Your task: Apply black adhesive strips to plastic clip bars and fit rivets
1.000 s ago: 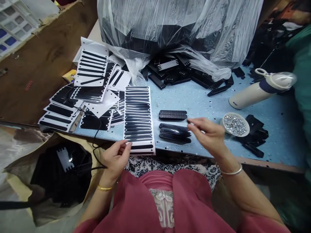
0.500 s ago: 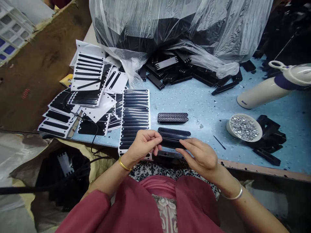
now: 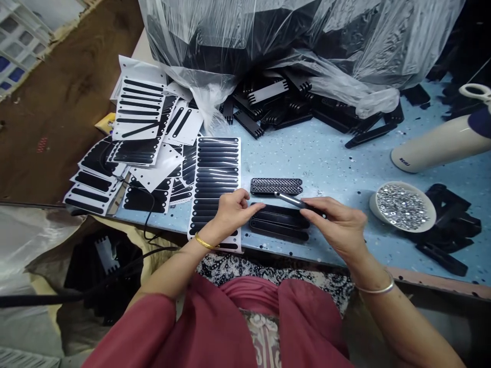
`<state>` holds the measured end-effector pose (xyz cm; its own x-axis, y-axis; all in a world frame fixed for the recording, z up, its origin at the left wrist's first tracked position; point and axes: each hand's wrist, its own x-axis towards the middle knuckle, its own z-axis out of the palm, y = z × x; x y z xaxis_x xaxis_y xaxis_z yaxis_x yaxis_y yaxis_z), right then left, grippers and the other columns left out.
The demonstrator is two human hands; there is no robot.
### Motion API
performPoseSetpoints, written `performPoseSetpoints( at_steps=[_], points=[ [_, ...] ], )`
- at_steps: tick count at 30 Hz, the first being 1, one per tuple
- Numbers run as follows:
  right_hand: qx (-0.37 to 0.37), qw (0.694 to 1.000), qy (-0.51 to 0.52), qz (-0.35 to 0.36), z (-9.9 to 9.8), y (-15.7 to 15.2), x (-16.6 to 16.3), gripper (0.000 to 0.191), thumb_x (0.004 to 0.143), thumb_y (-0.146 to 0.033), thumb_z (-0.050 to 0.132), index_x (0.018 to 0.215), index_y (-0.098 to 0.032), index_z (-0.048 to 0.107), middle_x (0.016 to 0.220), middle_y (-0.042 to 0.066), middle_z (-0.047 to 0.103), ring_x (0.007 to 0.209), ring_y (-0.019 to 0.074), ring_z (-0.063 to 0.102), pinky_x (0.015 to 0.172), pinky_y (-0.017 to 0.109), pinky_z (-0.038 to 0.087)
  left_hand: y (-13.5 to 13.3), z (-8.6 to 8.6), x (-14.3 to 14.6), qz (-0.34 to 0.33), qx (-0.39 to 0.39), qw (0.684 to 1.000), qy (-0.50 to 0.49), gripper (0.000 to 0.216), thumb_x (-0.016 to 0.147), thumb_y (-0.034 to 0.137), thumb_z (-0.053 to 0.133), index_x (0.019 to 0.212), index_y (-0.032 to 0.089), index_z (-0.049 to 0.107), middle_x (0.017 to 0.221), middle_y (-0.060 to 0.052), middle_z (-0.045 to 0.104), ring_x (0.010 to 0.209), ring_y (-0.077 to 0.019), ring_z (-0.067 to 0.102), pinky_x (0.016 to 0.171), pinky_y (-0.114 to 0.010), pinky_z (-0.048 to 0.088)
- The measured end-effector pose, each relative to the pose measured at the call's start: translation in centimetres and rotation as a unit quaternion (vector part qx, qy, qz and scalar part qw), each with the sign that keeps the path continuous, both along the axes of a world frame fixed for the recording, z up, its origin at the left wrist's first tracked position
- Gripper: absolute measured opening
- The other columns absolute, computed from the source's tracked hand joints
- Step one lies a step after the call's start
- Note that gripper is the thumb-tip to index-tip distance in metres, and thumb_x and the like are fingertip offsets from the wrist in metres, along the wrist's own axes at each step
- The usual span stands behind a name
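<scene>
My right hand [image 3: 339, 220] pinches a slim black bar [image 3: 289, 198] by its right end, with the other end raised and tilted to the left. Below it, two black bars [image 3: 280, 225] lie side by side on the blue table. My left hand [image 3: 233, 207] is at their left ends, thumb stretched out and apart from the curled fingers, with nothing visible in it. Just beyond is a black bar with a latticed surface [image 3: 276, 186]. A white sheet of black strip stickers [image 3: 217, 174] lies partly beneath my left hand and forearm.
Several sticker sheets [image 3: 140, 110] are piled at the left, with a black cable [image 3: 148, 225] across them. A bowl of small metal pieces [image 3: 402, 207], more black parts [image 3: 452, 225] and a bottle [image 3: 437, 145] stand right. Behind, black parts [image 3: 268, 110] spill from a plastic bag [image 3: 299, 36].
My right hand has lifted a black bar off the group and tilted it. My left hand has shifted slightly up, its thumb moving away from the fingers. The view has shifted slightly.
</scene>
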<state>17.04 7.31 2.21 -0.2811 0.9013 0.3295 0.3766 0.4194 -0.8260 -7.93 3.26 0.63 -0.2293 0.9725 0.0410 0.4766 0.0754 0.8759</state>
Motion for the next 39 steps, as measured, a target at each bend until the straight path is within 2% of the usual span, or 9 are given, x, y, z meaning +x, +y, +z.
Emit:
performPoseSetpoints(
  at_steps=[4, 9, 15, 19, 22, 25, 28, 31, 39],
  points=[
    [-0.03, 0.999, 0.016, 0.029, -0.9, -0.6, -1.1, 0.01, 0.083, -0.027, 0.073, 0.092, -0.026, 0.078, 0.09, 0.004, 0.078, 0.081, 0.0204, 0.073, 0.075, 0.035, 0.061, 0.2, 0.5, 0.2, -0.029, -0.049, 0.996, -0.069, 0.022, 0.074, 0.028, 0.076, 0.062, 0.016, 0.06, 0.047, 0.005, 0.053, 0.043, -0.0065, 0.049, 0.041, -0.018, 0.035],
    [-0.059, 0.997, 0.033, 0.03, -1.4, -0.7, -1.4, 0.01, 0.082, -0.027, 0.074, 0.091, -0.026, 0.078, 0.091, 0.004, 0.078, 0.083, 0.0207, 0.074, 0.078, 0.036, 0.062, 0.2, 1.2, 0.0, -0.04, -0.083, 0.979, -0.182, 0.021, 0.077, 0.028, 0.073, 0.064, 0.016, 0.061, 0.045, 0.004, 0.053, 0.037, -0.0057, 0.05, 0.038, -0.017, 0.038],
    [-0.064, 0.997, 0.028, 0.027, -1.4, -0.6, -1.4, 0.01, 0.082, -0.027, 0.074, 0.091, -0.026, 0.078, 0.091, 0.003, 0.078, 0.081, 0.0196, 0.074, 0.077, 0.033, 0.061, 0.4, 1.2, -0.6, -0.05, -0.129, 0.959, -0.246, 0.019, 0.079, 0.028, 0.071, 0.069, 0.015, 0.061, 0.054, 0.003, 0.058, 0.039, -0.0049, 0.053, 0.037, -0.015, 0.044],
    [-0.054, 0.998, 0.016, 0.025, -0.9, -0.2, -1.0, 0.011, 0.082, -0.026, 0.073, 0.092, -0.026, 0.078, 0.091, 0.003, 0.078, 0.083, 0.0191, 0.073, 0.078, 0.033, 0.06, 0.5, 1.3, -1.1, -0.071, -0.152, 0.949, -0.266, 0.026, 0.083, 0.034, 0.066, 0.068, 0.015, 0.06, 0.054, 0.0, 0.06, 0.039, -0.0065, 0.054, 0.037, -0.017, 0.044],
    [-0.028, 1.0, 0.003, -0.008, -0.1, 0.9, -0.3, 0.011, 0.083, -0.027, 0.073, 0.092, -0.027, 0.078, 0.09, 0.002, 0.078, 0.081, 0.0187, 0.072, 0.077, 0.033, 0.059, 0.8, 1.0, -1.5, -0.035, -0.116, 0.968, -0.218, 0.028, 0.087, 0.035, 0.061, 0.068, 0.015, 0.06, 0.055, -0.001, 0.061, 0.041, -0.0076, 0.056, 0.038, -0.017, 0.044],
    [-0.002, 0.999, -0.016, -0.03, 0.6, 2.6, -0.1, 0.01, 0.083, -0.03, 0.073, 0.091, -0.026, 0.077, 0.085, 0.002, 0.077, 0.078, 0.0182, 0.071, 0.074, 0.033, 0.058, 1.3, 0.5, -1.9, 0.007, -0.026, 0.996, -0.089, 0.015, 0.084, 0.029, 0.063, 0.081, 0.015, 0.066, 0.062, 0.0, 0.065, 0.05, -0.009, 0.061, 0.046, -0.019, 0.049],
    [0.028, 0.998, -0.05, -0.012, 0.6, 3.9, -0.7, 0.009, 0.085, -0.032, 0.07, 0.088, -0.026, 0.076, 0.082, 0.002, 0.076, 0.075, 0.0184, 0.07, 0.069, 0.033, 0.058, 2.0, 0.1, -1.8, -0.021, 0.023, 0.999, 0.014, 0.018, 0.082, 0.027, 0.064, 0.093, 0.014, 0.071, 0.066, -0.002, 0.068, 0.058, -0.0114, 0.064, 0.056, -0.023, 0.053],
    [0.072, 0.994, -0.086, 0.006, 0.0, 4.3, -1.3, 0.01, 0.085, -0.033, 0.069, 0.088, -0.026, 0.075, 0.081, 0.004, 0.075, 0.076, 0.0196, 0.07, 0.069, 0.034, 0.058, 2.6, 0.0, -1.5, -0.059, 0.024, 0.997, 0.04, 0.018, 0.083, 0.027, 0.062, 0.091, 0.014, 0.072, 0.067, -0.003, 0.07, 0.06, -0.0126, 0.064, 0.059, -0.025, 0.053],
    [0.129, 0.983, -0.13, 0.033, -0.6, 3.4, -0.1, 0.01, 0.085, -0.03, 0.069, 0.089, -0.024, 0.075, 0.086, 0.007, 0.075, 0.078, 0.0211, 0.071, 0.071, 0.036, 0.059, 2.4, 0.3, -0.6, -0.077, 0.017, 0.996, 0.032, 0.02, 0.082, 0.028, 0.064, 0.091, 0.013, 0.075, 0.067, -0.005, 0.07, 0.059, -0.013, 0.063, 0.058, -0.026, 0.051]
  ],
)
